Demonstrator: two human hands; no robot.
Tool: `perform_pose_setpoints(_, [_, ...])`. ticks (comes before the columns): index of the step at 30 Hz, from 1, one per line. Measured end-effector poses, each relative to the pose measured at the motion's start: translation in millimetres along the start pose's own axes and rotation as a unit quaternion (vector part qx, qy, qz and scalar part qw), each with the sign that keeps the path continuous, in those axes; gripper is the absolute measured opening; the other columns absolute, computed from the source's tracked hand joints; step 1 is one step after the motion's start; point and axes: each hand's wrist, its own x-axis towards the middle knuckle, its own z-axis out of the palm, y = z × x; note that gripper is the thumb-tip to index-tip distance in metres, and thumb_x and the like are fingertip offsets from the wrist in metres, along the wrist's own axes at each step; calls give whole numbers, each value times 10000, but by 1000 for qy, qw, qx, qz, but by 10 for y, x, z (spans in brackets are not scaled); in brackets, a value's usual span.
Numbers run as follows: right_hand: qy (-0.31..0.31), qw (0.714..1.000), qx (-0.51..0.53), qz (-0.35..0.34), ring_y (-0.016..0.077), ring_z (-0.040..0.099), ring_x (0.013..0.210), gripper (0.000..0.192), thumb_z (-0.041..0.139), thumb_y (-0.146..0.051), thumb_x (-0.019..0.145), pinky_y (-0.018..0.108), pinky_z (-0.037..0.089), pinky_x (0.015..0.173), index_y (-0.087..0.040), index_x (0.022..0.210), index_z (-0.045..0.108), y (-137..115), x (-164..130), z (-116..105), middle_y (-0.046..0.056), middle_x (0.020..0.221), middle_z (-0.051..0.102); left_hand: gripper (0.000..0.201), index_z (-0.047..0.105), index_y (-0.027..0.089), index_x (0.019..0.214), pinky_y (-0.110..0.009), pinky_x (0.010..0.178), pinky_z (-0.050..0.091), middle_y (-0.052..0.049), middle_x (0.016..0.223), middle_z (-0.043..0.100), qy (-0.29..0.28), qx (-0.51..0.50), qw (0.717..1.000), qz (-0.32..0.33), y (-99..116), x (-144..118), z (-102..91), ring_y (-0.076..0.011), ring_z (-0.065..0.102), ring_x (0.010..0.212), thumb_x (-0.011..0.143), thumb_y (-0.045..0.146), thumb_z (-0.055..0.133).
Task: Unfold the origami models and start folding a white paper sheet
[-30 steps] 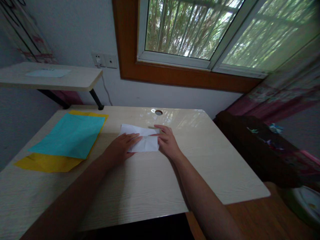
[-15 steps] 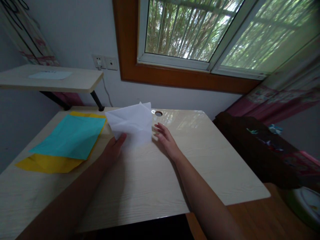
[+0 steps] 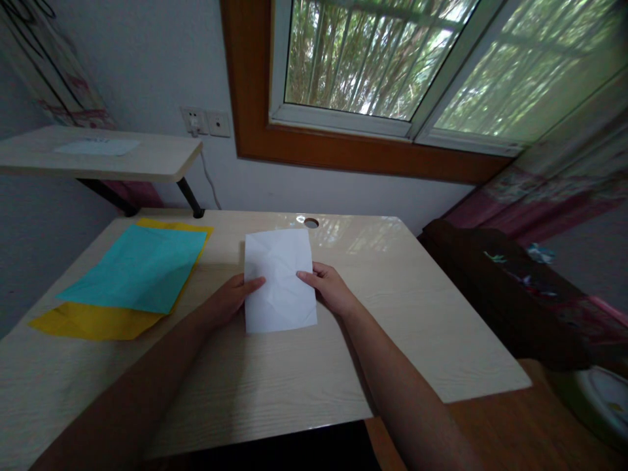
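While faint creases mark the white sheet, it lies flat mid-worktop, the left hand and right hand open, fingertips pinning its side edges; further folds apparently remain. Teal paper and yellow paper sit untouched.

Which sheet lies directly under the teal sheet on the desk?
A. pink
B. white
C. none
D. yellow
D: the yellow sheet shows past the edges of the teal sheet at the left of the desk.
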Motion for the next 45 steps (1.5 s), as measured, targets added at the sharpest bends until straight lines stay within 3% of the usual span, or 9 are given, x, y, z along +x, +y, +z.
perform_pose_setpoints(5, [-14, 997, -76, 9, 157, 599, 709, 381, 790, -505, 767, 282, 446, 660, -173, 947, 736, -14, -18, -6, 34, 868, 715, 509, 688, 171, 1110, -349, 736, 565, -96, 1059, 756, 70, 58, 992, 93, 48, 44, -58, -263, 710, 873, 737, 500, 798])
perform_pose_setpoints(9, [-25, 993, -113, 9, 150, 575, 701, 394, 772, -522, 775, 282, 422, 662, -169, 946, 732, -31, -19, 8, 24, 843, 692, 417, 723, 174, 1034, -313, 709, 539, -70, 994, 758, 130, 97, 978, 132, 135, 66, -125, -228, 689, 823, 773, 498, 757])
perform_pose_setpoints(15, [42, 993, -106, 5, 122, 494, 616, 406, 781, -556, 743, 261, 364, 582, -166, 778, 672, -10, 17, 1, -10, 709, 611, 345, 727, 173, 879, -298, 664, 519, -53, 863, 744, 177, 119, 966, 145, 152, 87, -154, -207, 660, 734, 751, 492, 760])
perform_pose_setpoints(19, [104, 987, -121, -20, 117, 458, 582, 406, 776, -575, 736, 254, 341, 550, -182, 753, 673, 16, 47, -37, -26, 649, 571, 338, 713, 175, 845, -304, 684, 524, -40, 832, 728, 181, 96, 966, 156, 154, 78, -151, -204, 659, 729, 739, 491, 769])
perform_pose_setpoints(25, [148, 978, -140, -37, 125, 449, 568, 394, 758, -585, 742, 261, 331, 534, -196, 759, 691, 2, 57, -42, -28, 624, 567, 338, 679, 170, 756, -308, 700, 537, -22, 768, 698, 195, 85, 963, 164, 209, 40, -131, -192, 656, 700, 728, 495, 768])
perform_pose_setpoints(36, [143, 970, -182, -69, 144, 491, 663, 349, 672, -550, 840, 264, 370, 598, -204, 798, 699, -23, 36, -48, -13, 713, 601, 316, 697, 160, 808, -274, 672, 536, -23, 791, 699, 198, 76, 961, 175, 204, 60, -155, -176, 655, 709, 766, 471, 736])
perform_pose_setpoints(39, [156, 969, -178, -70, 148, 493, 653, 353, 682, -557, 826, 269, 373, 603, -205, 800, 693, -31, 38, -36, -17, 701, 601, 354, 692, 156, 828, -281, 677, 540, -38, 820, 715, 184, 81, 966, 164, 234, 40, -131, -184, 664, 719, 775, 505, 713])
perform_pose_setpoints(45, [189, 964, -160, -99, 152, 499, 665, 336, 692, -546, 816, 276, 374, 617, -210, 800, 693, -37, 52, -53, -17, 709, 601, 387, 706, 167, 860, -290, 660, 540, -43, 809, 706, 98, 129, 978, 133, 245, 6, -88, -191, 657, 711, 749, 537, 738])
